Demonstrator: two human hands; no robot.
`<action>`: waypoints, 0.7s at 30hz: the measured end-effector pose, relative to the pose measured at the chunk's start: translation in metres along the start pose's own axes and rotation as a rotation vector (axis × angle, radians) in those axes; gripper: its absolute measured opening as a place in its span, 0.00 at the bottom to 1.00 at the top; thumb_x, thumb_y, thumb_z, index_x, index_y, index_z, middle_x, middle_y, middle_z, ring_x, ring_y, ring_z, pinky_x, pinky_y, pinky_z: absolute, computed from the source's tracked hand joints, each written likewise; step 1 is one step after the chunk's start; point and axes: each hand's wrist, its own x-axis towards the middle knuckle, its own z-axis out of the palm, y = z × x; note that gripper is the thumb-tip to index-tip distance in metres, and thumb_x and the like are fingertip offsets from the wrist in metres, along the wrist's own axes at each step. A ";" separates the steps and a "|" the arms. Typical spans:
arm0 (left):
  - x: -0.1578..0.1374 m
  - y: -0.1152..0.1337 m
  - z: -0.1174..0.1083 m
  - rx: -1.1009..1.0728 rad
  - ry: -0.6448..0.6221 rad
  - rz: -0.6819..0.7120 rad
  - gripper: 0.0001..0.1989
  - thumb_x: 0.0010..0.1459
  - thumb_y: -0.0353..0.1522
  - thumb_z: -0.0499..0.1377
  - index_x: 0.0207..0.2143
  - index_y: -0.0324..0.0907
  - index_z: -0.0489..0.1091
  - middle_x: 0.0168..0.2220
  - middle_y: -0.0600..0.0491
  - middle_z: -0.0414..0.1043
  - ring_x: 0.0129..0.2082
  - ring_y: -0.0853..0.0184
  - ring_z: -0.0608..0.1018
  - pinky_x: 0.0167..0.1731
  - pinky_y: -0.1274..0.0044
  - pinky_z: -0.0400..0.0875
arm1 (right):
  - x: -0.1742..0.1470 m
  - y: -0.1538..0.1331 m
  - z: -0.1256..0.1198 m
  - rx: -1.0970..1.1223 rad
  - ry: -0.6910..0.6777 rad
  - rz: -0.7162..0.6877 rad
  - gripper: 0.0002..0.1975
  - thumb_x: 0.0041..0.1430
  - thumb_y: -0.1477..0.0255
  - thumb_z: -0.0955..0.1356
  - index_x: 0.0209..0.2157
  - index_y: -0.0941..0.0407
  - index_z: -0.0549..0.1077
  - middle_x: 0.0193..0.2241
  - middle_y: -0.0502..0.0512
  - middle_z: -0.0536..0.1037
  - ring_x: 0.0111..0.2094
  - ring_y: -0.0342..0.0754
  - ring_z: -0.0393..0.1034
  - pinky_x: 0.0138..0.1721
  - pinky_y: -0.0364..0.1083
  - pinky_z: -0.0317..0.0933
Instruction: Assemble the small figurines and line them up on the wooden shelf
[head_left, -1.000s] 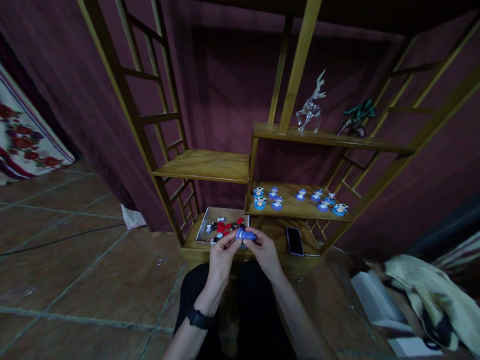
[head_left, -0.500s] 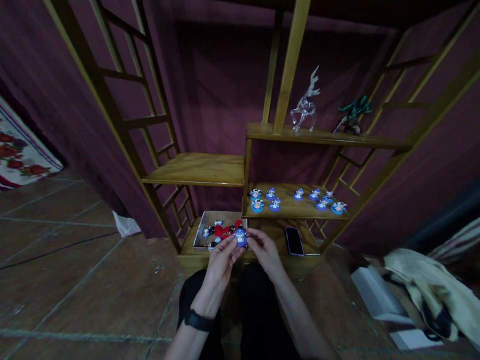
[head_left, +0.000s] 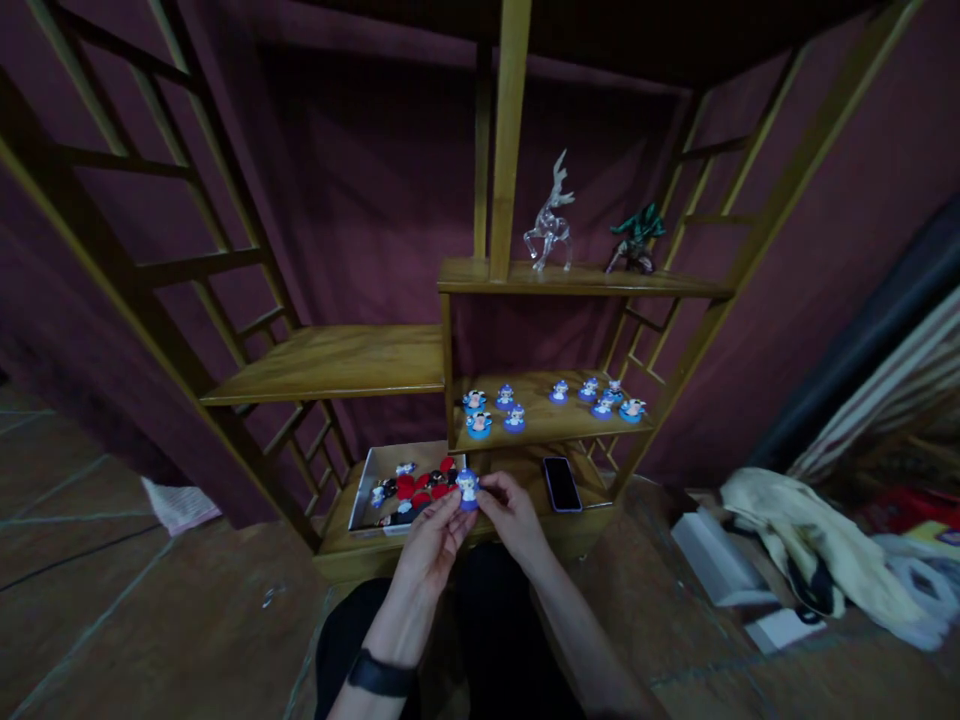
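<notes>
A small purple-and-white figurine (head_left: 467, 487) on a round base is held upright between both hands, in front of the lowest shelf. My left hand (head_left: 433, 530) pinches it from the left, and my right hand (head_left: 516, 515) grips its right side with thumb and fingers. Just behind the left hand lies a shallow open box (head_left: 360, 497) with red, black and white figurines in it. On the shelf above stand several similar figurines (head_left: 514, 418), purple or blue, in two loose groups. The fingertips partly cover the held figurine's base.
A dark-screened phone (head_left: 562, 485) lies on the lowest shelf, right of my hands. A clear deer figure (head_left: 551, 225) and a green-brown figure (head_left: 636, 240) occupy the upper right shelf (head_left: 585, 283). White boxes (head_left: 721, 560) and cloth (head_left: 787, 530) lie on the floor at right.
The view has turned to the right, so the shelf unit appears further left. The figurine is still between both hands and now stands more upright, its front toward me.
</notes>
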 end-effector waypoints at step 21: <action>0.010 -0.029 0.046 0.152 -0.034 -0.044 0.10 0.50 0.17 0.55 0.28 0.37 0.70 0.30 0.50 0.76 0.31 0.66 0.79 0.34 0.74 0.76 | -0.004 -0.005 -0.055 0.017 0.167 -0.033 0.14 0.48 0.72 0.69 0.40 0.52 0.72 0.35 0.51 0.72 0.37 0.47 0.67 0.40 0.46 0.62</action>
